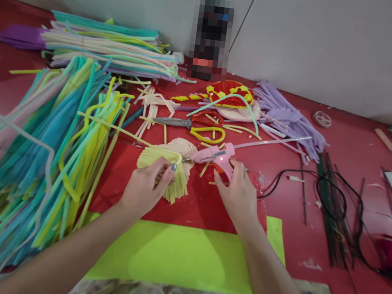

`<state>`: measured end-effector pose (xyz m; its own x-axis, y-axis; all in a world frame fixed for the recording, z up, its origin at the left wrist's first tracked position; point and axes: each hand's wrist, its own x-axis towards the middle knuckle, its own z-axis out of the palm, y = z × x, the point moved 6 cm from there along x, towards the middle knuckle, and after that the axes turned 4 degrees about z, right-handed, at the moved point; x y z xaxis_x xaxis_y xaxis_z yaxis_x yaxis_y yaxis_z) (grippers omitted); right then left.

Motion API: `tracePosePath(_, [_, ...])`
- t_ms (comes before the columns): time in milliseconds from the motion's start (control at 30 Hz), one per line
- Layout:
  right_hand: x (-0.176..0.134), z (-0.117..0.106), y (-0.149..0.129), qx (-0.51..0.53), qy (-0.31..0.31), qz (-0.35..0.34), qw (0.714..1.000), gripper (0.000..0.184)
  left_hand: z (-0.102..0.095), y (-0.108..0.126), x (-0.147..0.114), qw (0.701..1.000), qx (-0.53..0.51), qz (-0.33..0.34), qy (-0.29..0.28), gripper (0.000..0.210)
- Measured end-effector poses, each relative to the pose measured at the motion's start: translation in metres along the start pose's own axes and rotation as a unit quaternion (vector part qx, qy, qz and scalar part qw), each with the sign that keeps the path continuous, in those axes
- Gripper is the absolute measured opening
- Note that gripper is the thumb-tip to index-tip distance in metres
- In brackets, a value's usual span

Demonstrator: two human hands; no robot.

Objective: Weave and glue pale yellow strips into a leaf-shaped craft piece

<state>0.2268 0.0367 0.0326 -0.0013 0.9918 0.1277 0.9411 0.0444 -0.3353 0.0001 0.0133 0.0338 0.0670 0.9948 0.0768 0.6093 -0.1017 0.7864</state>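
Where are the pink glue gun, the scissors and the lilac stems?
Pink glue gun (222,156): head view, on its body.
Scissors (181,122): head view, on the grey blade.
Lilac stems (291,115): head view, bundle's middle.

- In the left hand (150,182): leaf (179,183), above the board (205,212)
- In the right hand (242,193): glue gun (214,155), pointing toward the left hand
- Beyond the hands: scissors (181,122)
- Left of the left hand: pipe cleaners (49,134)
- Right of the right hand: cord (300,170) on the tabletop (357,143)
- Nearer than the hands: sheet (175,254), partly beneath the board
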Motion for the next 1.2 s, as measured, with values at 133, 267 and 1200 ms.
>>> tracePosePath(133, [0.000, -0.002, 0.000, -0.001, -0.007, -0.004, 1.000, 0.040, 0.001, -0.002, -0.001, 1.000, 0.001, 0.000, -0.004, 0.029])
tracePosePath(267, [-0.001, -0.004, 0.000, 0.002, -0.005, -0.008, 1.000, 0.040, 0.001, -0.002, -0.001, 1.000, 0.003, -0.001, -0.005, 0.029])
tracePosePath(1200, [-0.003, -0.014, 0.005, -0.010, -0.016, -0.020, 1.000, 0.031, 0.002, -0.002, 0.000, 1.000, -0.007, 0.004, -0.002, 0.025])
